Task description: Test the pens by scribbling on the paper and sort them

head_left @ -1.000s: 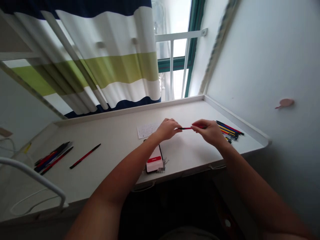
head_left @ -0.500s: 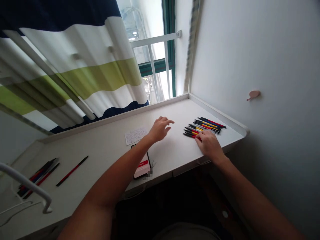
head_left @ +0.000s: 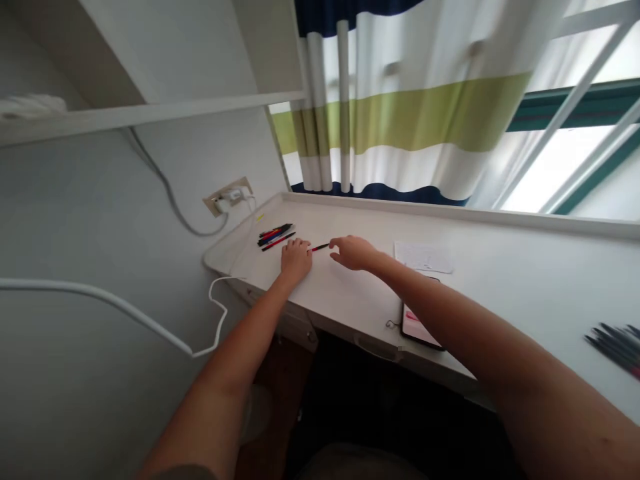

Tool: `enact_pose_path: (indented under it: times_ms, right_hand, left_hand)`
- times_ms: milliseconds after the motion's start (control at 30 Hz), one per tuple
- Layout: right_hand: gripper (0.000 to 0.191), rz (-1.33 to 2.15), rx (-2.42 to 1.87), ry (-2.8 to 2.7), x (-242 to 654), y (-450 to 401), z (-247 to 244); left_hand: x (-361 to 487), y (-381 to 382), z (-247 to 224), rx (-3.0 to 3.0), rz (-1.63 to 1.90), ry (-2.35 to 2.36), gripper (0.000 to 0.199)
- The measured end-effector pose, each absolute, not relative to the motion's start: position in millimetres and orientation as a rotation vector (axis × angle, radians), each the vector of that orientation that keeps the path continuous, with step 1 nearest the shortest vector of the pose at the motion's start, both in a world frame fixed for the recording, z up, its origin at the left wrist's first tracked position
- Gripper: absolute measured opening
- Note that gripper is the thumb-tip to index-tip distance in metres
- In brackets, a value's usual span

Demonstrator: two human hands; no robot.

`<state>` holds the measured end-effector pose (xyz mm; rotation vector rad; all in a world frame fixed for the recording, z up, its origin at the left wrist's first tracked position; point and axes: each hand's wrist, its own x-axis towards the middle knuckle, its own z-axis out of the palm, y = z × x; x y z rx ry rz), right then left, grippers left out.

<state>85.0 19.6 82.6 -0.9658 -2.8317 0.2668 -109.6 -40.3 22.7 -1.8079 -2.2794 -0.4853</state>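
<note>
A red pen with a black end (head_left: 320,247) lies on the white desk (head_left: 345,291). My left hand (head_left: 296,260) is over its left part, fingers bent down onto it and hiding that end. Just off the pen's right tip is my right hand (head_left: 354,253), its thumb and forefinger apart with nothing between them. Behind my left hand lies a small pile of pens (head_left: 275,235) in red, blue and black.
A phone (head_left: 420,327) lies at the desk's front edge, partly under my right forearm, with a sheet of paper (head_left: 423,257) behind it. More pens (head_left: 617,347) lie far right. A white cable (head_left: 219,310) hangs at the left, below a wall socket (head_left: 229,195).
The view has swung left. My right hand has left the pens at the right end and come over to the single red pen; my left hand has moved left onto it.
</note>
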Motion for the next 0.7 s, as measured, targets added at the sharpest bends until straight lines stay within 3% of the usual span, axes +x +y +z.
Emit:
enact_pose_path:
  times_ms: [133, 267, 400, 567, 700]
  right_hand:
    - [0.036, 0.38, -1.159, -2.853, 5.9, 28.2, 74.6]
    - [0.04, 0.726, -1.293, -2.602, 11.7, 43.7, 67.6]
    - [0.035, 1.058, -1.009, -2.091, 89.6, 66.8, 64.7]
    - [0.038, 1.124, -0.924, -1.492, 231.7, 61.0, 64.4]
    - [0.046, 1.465, -0.931, -1.43, 299.4, 37.5, 58.5]
  left_hand:
    - [-139.2, -51.8, 22.8, -1.894, -0.447, -2.371, 0.02]
    - [-116.4, -30.3, 20.6, -1.881, -1.127, -2.454, 0.017]
    - [-37.0, 6.4, 27.3, -2.014, -1.965, -2.145, 0.014]
    - [79.4, 44.5, 50.1, -2.182, -2.506, -1.835, 0.02]
    - [140.9, 59.5, 51.2, -2.602, -2.872, -1.643, 0.025]
